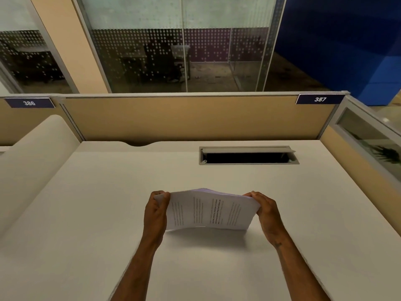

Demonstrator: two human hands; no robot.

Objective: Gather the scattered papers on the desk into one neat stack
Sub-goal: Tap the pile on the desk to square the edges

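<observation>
A bundle of white printed papers (pixel 208 210) is held above the middle of the white desk (pixel 86 203), standing on edge and bowed upward in the middle. My left hand (pixel 156 210) grips its left end and my right hand (pixel 265 210) grips its right end. The sheets' bottom edge hovers just over the desk, with a shadow beneath. No loose sheets show elsewhere on the desk.
An open cable hatch (pixel 248 156) is cut into the desk at the back right. A tan partition (pixel 184 118) closes off the rear, with labels 386 (pixel 29 103) and 387 (pixel 320 99). A curved white divider (pixel 32 153) rises on the left.
</observation>
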